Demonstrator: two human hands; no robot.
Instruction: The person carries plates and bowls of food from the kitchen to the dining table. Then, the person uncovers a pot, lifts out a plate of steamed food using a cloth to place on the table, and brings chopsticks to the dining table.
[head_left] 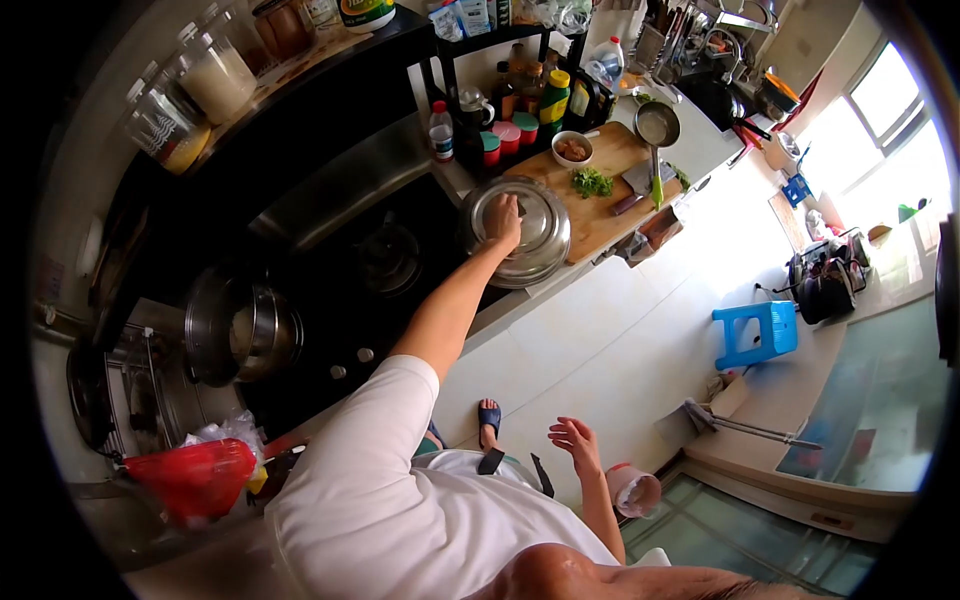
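My left hand is closed on the knob of a round metal lid, at the left end of the wooden cutting board. Green herbs, a bowl of meat-like pieces, a cleaver and a small pan with a light green handle are on or beside the board. Low in the view, over the floor beside my body, my right hand has its fingers apart and holds nothing. Whatever lies under the lid is hidden.
A black gas stove with a steel pot lies to the left. Bottles and lidded jars stand behind the board. A blue stool and a pink bin are on the floor at the right.
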